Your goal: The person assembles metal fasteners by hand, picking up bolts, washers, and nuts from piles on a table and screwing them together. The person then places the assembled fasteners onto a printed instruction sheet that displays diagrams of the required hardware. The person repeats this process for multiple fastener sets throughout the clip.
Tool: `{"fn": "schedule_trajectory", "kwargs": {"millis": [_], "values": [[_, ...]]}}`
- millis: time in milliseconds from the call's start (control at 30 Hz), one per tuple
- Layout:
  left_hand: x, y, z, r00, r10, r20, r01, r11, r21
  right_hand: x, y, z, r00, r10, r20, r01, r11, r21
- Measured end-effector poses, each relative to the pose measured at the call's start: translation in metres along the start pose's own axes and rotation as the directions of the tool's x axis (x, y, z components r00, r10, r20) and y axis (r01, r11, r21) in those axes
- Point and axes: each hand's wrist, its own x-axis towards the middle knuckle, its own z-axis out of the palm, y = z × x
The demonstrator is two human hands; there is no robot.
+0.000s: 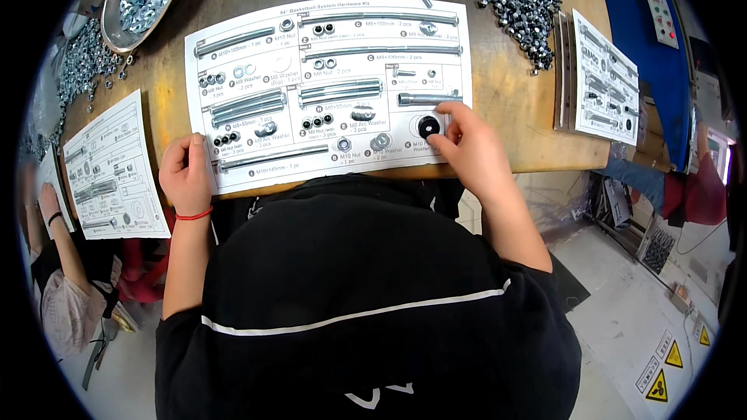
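A white printed card [241, 22] lies before me at the table's front edge, with bolts, nuts and washers arranged in its boxes. My left hand [187, 175], a red cord round its wrist, grips the card's left edge, thumb on top and fingers curled. Over the card's lower right corner is my right hand [475, 144], thumb and index finger apart around a black disc [429, 127] with a pale centre. The thumb is at the disc's edge, and the index fingertip is by a thick silver bolt [424, 99]. The right hand's other fingers are partly hidden.
Loose nuts [517, 0] are heaped at the back right. A metal bowl [109, 31] of washers stands back left, near more nuts [78, 62]. Similar cards lie left [144, 155] and stacked right [595, 120]. Another person's hand [48, 201] is at far left.
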Motion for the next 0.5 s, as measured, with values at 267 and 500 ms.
{"fn": "schedule_trajectory", "kwargs": {"millis": [267,500], "values": [[0.000,-0.007,-0.001,1.000,-0.013,0.011,0.013,1.000,0.019,-0.010,-0.006,0.011,0.999,-0.003,-0.053,-0.010,0.969,-0.246],[0.000,0.005,-0.001,0.997,0.069,-0.022,-0.069,0.997,0.024,-0.007,-0.021,0.011,0.992,-0.072,-0.108,0.053,0.985,-0.163]]}}
